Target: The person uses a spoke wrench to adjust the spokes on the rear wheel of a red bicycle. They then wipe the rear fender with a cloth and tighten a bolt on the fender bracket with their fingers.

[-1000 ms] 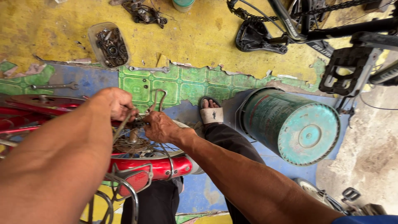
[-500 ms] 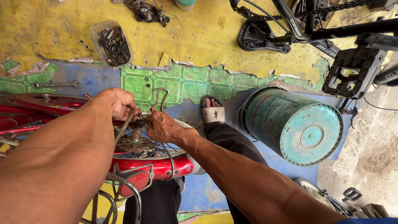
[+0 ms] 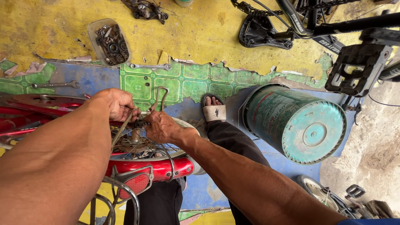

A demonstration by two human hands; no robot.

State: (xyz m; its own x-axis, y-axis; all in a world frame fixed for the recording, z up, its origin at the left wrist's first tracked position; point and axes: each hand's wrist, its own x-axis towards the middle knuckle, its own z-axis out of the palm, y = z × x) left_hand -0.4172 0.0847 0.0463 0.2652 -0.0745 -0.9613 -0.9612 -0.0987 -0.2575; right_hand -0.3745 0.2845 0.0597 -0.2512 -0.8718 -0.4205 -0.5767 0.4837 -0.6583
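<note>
We judged ourselves mid-way through working the rear axle nut (image 3: 141,123) at the hub of the red bicycle's wheel (image 3: 166,137), left hand (image 3: 118,104) clenched on a thin tool, right hand (image 3: 160,127) pinching the nut, steadiness needed next.

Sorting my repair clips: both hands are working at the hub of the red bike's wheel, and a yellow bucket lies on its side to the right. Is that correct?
Not quite. In the head view the bucket on its side is teal green, not yellow. The rest holds: the left hand and right hand work at the red bike's wheel hub.
</note>
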